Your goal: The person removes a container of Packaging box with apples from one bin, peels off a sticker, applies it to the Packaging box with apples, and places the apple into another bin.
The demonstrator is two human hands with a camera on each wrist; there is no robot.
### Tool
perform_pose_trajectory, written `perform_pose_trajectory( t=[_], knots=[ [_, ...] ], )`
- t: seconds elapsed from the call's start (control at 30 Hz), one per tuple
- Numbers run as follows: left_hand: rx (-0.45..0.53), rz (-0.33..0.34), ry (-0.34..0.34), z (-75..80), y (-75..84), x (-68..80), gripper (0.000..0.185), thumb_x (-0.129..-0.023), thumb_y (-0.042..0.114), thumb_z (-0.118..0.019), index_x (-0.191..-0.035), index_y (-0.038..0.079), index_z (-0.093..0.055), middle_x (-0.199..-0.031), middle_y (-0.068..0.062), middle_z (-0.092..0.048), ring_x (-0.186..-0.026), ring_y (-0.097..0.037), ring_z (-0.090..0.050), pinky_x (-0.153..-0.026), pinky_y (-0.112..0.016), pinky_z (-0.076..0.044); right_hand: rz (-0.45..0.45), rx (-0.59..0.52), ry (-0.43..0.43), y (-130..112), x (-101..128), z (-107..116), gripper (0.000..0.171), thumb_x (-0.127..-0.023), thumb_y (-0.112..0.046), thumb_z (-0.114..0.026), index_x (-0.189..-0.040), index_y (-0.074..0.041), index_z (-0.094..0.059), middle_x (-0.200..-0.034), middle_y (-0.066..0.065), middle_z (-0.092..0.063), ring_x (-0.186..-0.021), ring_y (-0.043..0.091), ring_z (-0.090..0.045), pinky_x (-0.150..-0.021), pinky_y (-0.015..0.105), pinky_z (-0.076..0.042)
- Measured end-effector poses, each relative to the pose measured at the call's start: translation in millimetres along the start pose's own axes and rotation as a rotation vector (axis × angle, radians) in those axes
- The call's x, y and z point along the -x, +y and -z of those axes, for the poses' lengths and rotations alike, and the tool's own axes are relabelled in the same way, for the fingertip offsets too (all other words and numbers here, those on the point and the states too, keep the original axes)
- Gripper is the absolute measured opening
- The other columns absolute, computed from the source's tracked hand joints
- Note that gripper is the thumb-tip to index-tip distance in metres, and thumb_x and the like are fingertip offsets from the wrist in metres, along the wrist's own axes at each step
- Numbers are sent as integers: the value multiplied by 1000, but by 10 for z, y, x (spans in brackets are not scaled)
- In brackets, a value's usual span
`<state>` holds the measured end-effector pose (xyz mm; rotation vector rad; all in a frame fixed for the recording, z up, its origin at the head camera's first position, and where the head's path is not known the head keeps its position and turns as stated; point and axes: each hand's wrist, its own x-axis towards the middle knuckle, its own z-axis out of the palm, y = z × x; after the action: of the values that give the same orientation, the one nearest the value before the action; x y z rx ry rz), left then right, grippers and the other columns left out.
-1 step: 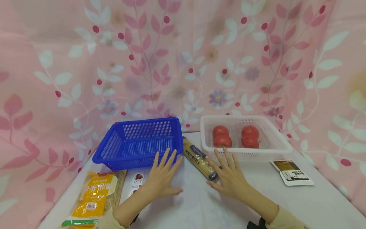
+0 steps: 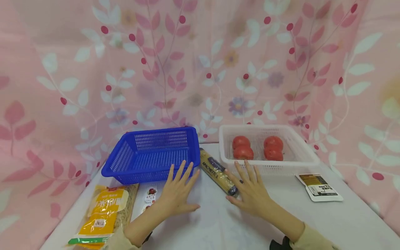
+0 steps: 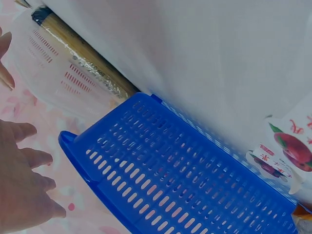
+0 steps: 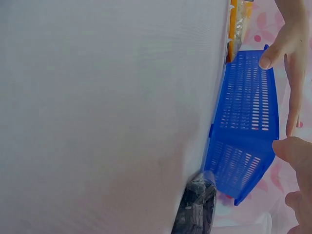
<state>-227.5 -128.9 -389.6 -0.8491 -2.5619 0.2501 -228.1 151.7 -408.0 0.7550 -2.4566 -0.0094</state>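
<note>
A yellow noodle packet (image 2: 101, 217) is being carried at the left edge of the tabletop (image 2: 206, 225), with the blue basket (image 2: 150, 154) behind it. The left hand (image 2: 178, 192) is being held flat just before that basket, its grip spread and nothing being held. The spaghetti pack (image 2: 218, 172) is being kept between the two baskets (lying diagonally), its near end being touched by the right hand (image 2: 251, 192), whose grip is likewise spread. Four tomatoes (image 2: 242, 147) are being held in the white basket (image 2: 300, 156). A small sachet (image 2: 319, 188) is lying farthest right.
</note>
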Motion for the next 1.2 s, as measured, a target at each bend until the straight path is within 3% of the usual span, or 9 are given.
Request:
perform_pose_trajectory(
  t=[0.17,0.37,0.63,0.77,0.97,1.2],
  knots=[
    [26,-2,-9,1,23,32,107,-62,76,-57,-144,15,-29,-150,-17,-15,-136,-37,4,-103,-60,6,-16,5,-10,4,18,3,77,-84,-71,-27,-142,-22,-36,-148,18,-20,-136,41,0,-104,60,-9],
    [24,-12,-17,-16,39,59,106,-62,76,-58,-144,14,-30,-149,-18,-17,-137,-37,2,-104,-61,2,-52,-27,-69,24,39,28,75,-80,-61,-52,-141,-21,-36,-150,18,-13,-136,41,0,-104,59,-6],
    [32,-9,-31,2,50,67,105,-63,75,-57,-145,15,-29,-149,-18,-19,-137,-37,1,-104,-61,1,-148,-135,-158,160,-41,54,73,-83,-52,-57,-142,-17,-34,-149,19,-13,-133,45,-6,-102,62,-14],
    [18,-16,-21,16,43,50,104,-63,76,-57,-144,15,-30,-148,-18,-21,-137,-38,-3,-104,-61,-1,-234,-240,-196,355,-158,66,67,-87,-45,-55,-141,-11,-34,-146,22,-18,-131,46,-14,-100,63,-16],
    [46,-21,-13,31,39,27,102,-64,72,-60,-143,13,-32,-148,-19,-21,-137,-37,-2,-104,-61,-1,-352,-423,-184,870,-382,81,55,-93,-32,-50,-131,6,-41,-131,31,-39,-120,48,-32,-96,64,-24],
    [52,-9,-25,36,53,36,100,-65,71,-60,-142,13,-33,-148,-19,-21,-137,-36,-1,-104,-60,0,-457,-492,-390,1174,-638,44,60,-93,-34,-48,-134,9,-35,-131,33,-40,-121,48,-34,-93,63,-31]
  ],
)
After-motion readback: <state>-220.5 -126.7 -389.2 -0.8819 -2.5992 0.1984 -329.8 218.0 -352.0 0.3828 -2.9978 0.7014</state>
